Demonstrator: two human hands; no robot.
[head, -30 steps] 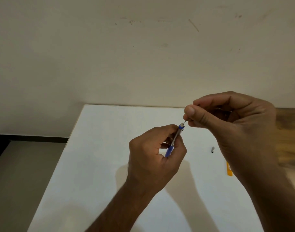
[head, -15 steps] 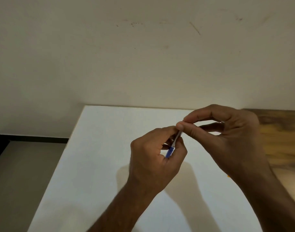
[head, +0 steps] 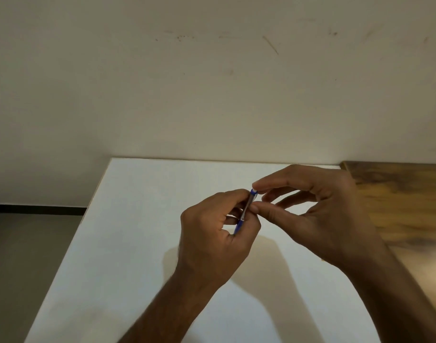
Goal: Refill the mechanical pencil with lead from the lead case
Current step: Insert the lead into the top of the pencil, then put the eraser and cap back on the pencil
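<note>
The left hand (head: 212, 229) is closed around a blue mechanical pencil (head: 246, 209) and holds it up above the white surface (head: 128, 243). The pencil stands tilted, with its top end leaning toward the far right and its low end tucked inside the fist. The right hand (head: 318, 214) is just beside it on the right. Its first finger rests on the very top of the pencil, and its thumb touches the side of the pencil lower down, so the two pinch the top part loosely. The other fingers of that hand are spread apart and curl in the air. Both hands cast dark shadows on the white surface. To the far right lies a brown wooden tabletop (head: 407, 206). A pale wall (head: 212, 82) rises behind.
</note>
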